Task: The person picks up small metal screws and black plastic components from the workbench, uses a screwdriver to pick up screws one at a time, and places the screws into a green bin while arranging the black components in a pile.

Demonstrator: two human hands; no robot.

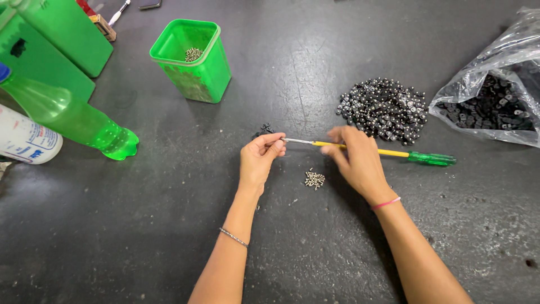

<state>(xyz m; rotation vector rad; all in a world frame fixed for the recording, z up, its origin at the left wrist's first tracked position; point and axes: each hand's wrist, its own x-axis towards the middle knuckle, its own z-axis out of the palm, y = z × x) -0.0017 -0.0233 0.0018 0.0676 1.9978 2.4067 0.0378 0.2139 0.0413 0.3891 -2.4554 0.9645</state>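
Observation:
My right hand grips a screwdriver with a yellow shaft and green handle, lying nearly level, tip pointing left. My left hand pinches something small at the tip; what it holds is hidden by the fingers. A small cluster of silver screws lies on the dark table between my hands. A few small black parts sit just beyond my left hand. A pile of black parts with shiny heads lies behind my right hand.
A green tub holding screws stands at the back left. A green bottle lies on its side at left beside a white container and green boxes. A clear plastic bag of black parts sits at right.

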